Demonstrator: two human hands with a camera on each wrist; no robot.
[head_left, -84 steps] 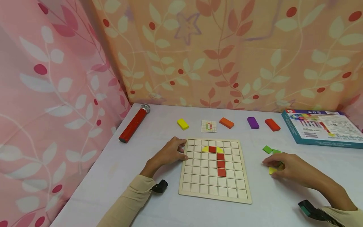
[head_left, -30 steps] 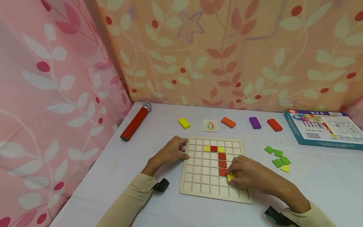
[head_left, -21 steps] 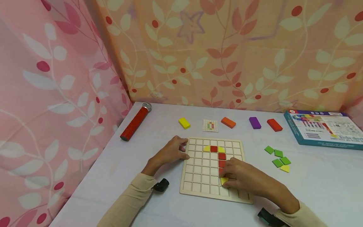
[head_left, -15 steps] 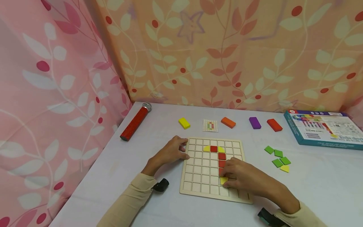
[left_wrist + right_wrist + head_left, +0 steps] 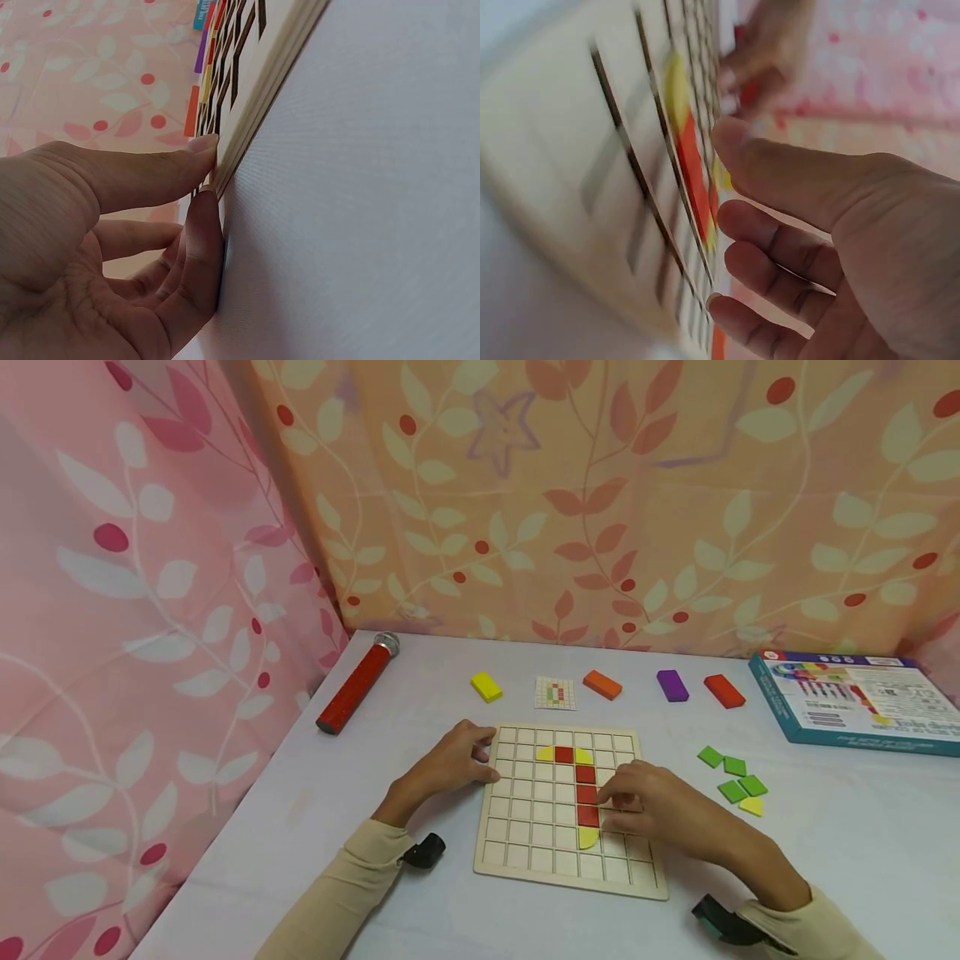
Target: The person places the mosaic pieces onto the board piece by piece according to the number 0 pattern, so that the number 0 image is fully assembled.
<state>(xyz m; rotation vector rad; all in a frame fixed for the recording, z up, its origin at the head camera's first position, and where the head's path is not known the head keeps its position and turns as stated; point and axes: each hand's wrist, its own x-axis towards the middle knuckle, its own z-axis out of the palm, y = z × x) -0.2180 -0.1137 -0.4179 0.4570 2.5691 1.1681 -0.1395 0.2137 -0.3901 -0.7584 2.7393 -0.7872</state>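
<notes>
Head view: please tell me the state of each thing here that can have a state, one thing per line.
Grid board: flat on table, partly filled.
Yellow piece: seated below the red column, released.
Left hand: fingers touching the board's left edge.
Right hand: above the board, holding nothing.
Box: closed, lying flat.
Green tiles: loose beside the board.

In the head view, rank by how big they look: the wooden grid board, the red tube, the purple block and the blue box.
1. Wooden grid board
2. Blue box, partly cut off
3. Red tube
4. Purple block
</notes>
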